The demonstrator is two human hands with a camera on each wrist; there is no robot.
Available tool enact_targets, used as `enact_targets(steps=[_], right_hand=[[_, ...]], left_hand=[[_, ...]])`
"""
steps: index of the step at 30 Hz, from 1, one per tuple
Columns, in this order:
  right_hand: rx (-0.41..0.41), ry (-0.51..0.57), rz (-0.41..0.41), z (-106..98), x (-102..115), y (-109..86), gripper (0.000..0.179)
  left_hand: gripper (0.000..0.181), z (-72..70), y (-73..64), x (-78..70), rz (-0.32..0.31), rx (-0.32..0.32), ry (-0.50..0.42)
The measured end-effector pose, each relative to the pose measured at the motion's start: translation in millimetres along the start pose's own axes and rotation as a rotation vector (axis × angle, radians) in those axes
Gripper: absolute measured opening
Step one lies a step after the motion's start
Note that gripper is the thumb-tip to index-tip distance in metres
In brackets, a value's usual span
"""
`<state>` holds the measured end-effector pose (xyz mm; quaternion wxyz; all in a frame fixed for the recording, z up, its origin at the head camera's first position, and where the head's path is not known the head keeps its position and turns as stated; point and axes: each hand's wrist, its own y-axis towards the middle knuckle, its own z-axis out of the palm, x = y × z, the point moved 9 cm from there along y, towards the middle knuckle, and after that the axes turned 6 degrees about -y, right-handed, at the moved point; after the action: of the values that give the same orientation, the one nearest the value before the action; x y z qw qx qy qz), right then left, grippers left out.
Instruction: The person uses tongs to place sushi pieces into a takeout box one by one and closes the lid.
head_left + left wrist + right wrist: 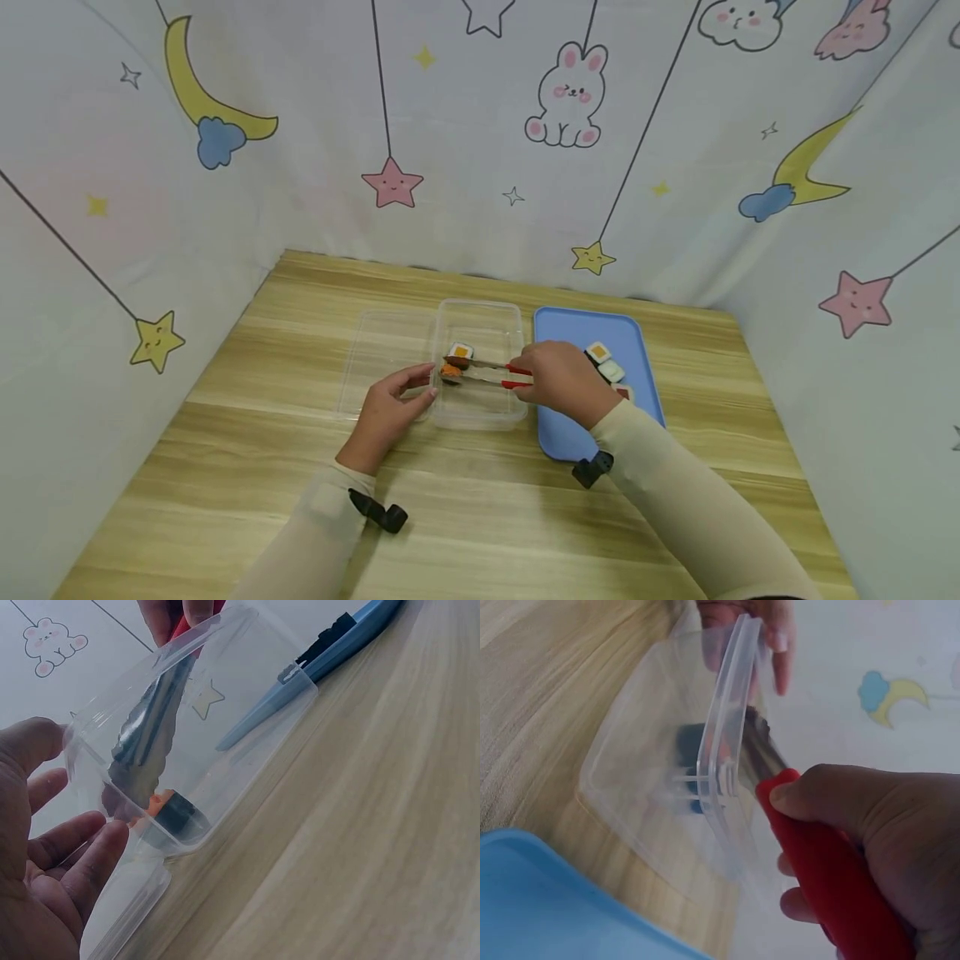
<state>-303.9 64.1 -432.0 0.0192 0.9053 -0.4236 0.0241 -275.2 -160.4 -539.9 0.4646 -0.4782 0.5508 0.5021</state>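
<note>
My right hand [562, 379] grips red-handled metal tongs [817, 862], reaching over the right rim of a clear plastic box [480, 417]. Down inside the box, the tong tips are at an orange-topped sushi piece [450, 372]. Just behind it sits another sushi piece [461, 351], white with an orange centre and dark wrap. My left hand [392, 412] is at the left side of the box, thumb and fingers spread and fingertips right at its rim. The left wrist view shows those fingers [64, 844] loosely extended beside the clear wall.
A blue tray [558, 433] lies right of the box, with several sushi pieces [611, 371] on it, partly hidden by my right arm. Left of the box lies a clear lid [382, 333], flat on the wooden table [465, 517]. A printed curtain [480, 225] encloses the table's back and sides.
</note>
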Motion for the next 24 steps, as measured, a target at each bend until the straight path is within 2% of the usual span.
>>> enact_targets(steps=[4,7,13,16,19,24], right_hand=[[-0.024,0.017,0.028,-8.7,-4.7,-5.1,0.027],[-0.067,0.034,0.074,-18.9,-16.1,-12.7,0.034],[-0.171,0.101,0.206,-33.7,-61.5,-41.1,0.042],[-0.185,0.128,0.295,-29.2,-90.2,-62.5,0.045],[-0.177,0.157,0.381,-16.2,-113.4,-87.6,0.046],[-0.134,0.182,0.486,12.3,-134.6,-127.0,0.047]], left_hand=[[0.044,0.3,-0.4,0.1,-0.001,0.0,-0.018],[0.045,0.4,-0.9,-0.3,-0.006,0.0,-0.012],[0.046,-0.3,-0.2,-0.5,-0.009,-0.001,0.016],[0.046,0.0,-0.1,1.0,-0.015,0.005,0.007],[0.047,0.3,-0.2,2.4,-0.022,0.011,-0.003],[0.047,0.2,-0.7,2.0,-0.022,0.009,0.001]])
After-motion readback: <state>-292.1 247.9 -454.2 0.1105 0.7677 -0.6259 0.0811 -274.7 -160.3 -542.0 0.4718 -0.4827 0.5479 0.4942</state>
